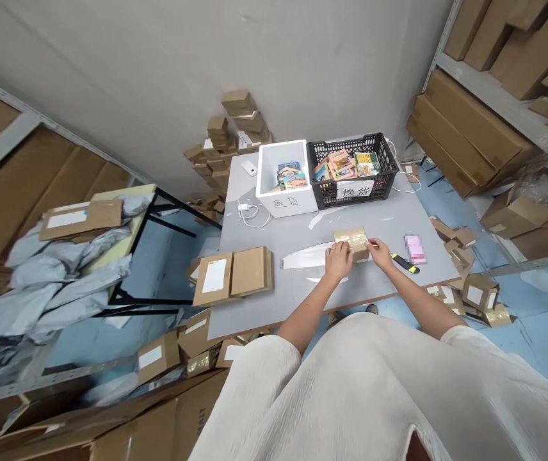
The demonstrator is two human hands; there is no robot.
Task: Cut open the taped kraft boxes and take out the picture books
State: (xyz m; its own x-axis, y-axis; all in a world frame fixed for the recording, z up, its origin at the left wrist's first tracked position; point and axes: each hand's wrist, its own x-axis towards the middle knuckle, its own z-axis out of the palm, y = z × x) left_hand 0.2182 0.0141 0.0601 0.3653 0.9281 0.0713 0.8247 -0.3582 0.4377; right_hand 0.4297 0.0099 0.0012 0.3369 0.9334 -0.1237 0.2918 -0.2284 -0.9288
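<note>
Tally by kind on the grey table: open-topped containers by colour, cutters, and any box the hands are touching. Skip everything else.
White bin: 1
Black crate: 1
Yellow-and-black cutter: 1
Taped box touched by the hands: 1
Total: 4

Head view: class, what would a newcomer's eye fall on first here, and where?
Probably the black crate of colourful books at the far side of the table, beside a white box. Then the taped parcel near the front edge, with the left hand and right hand both touching it. Grey bags heaped at the picture's left might come next.
</note>
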